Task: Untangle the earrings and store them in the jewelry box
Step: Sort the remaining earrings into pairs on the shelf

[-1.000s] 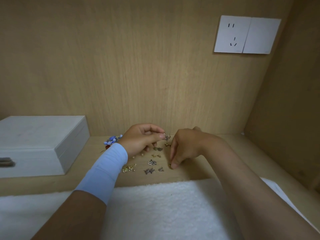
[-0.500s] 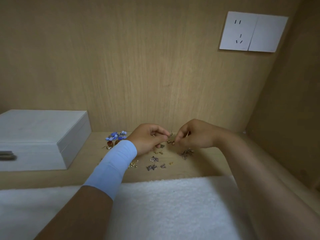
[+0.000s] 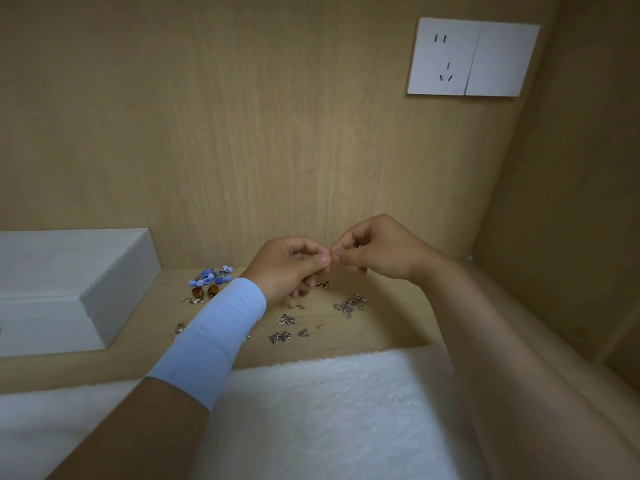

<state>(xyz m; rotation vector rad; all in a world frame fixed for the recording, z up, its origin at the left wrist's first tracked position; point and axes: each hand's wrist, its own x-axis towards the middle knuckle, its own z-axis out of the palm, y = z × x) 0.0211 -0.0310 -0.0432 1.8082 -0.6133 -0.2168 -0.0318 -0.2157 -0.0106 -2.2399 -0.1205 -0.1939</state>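
Visibility first: the earring I'm working on is almost fully buried in my fingers. Only a small metal glint shows inside the curl of my right hand. I can't tell its shape, its long axis or which way it points. A small dark-gold piece sits just under my left hand; I can't tell if it hangs from my grip or lies on the shelf.

The jewelry box is at far left with its lid down, cut off by the frame edge, one corner pointing toward the loose pieces. My left forearm, in a light blue sleeve, covers part of the scatter.

The rest of the earrings lie on the shelf in a rough left-to-right band:
- blue cluster and amber pair, nearest the box
- small silver pieces in the middle
- tangled silver clump on the right

Fingers: both hands are raised above the shelf with fingertips touching. On each, thumb and forefinger are closed in a tight pinch with no gap visible, and the other fingers are curled under. White fleece mat lies along the near edge.
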